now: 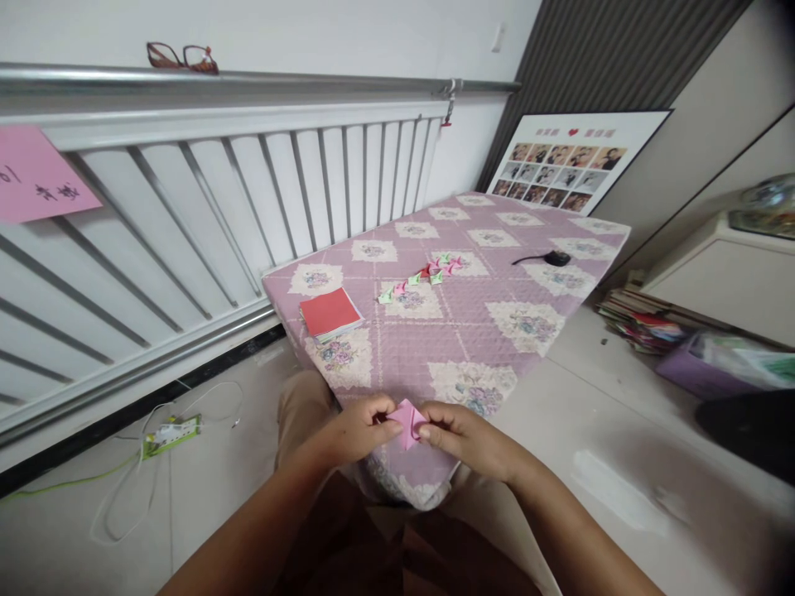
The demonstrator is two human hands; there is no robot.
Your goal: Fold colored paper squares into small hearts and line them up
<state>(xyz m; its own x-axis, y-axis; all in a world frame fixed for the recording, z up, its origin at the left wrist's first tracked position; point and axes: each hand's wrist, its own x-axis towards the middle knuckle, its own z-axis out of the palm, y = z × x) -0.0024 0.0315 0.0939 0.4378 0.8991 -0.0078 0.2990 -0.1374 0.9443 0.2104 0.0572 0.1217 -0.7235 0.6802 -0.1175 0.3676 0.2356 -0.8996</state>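
Your left hand (357, 430) and right hand (469, 439) meet over the near edge of the bench (559, 319), both with fingers curled in and pinching the pink paper (407, 420) between them. It is a small, thin piece already creased into a pointed, angular shape, held just above the cloth, close to your lap. This piece looks part-folded rather than finished: its outline is looser than the finished ones. Further back on the bench, the folded pieces (428, 271) lie in a slanting row of green, pink and red shapes, small and spiky, touching or nearly touching one another, so a good share of the work looks done. To the left of that row sits the stack of sheets (330, 314), square and flat with a red sheet on top, which suggests more paper is left to fold; how many sheets it holds you cannot tell. The bench wears a quilted mauve cloth with pale floral squares, soft and slightly padded. A small black object (550, 259) with a thin tail lies near its far right side.
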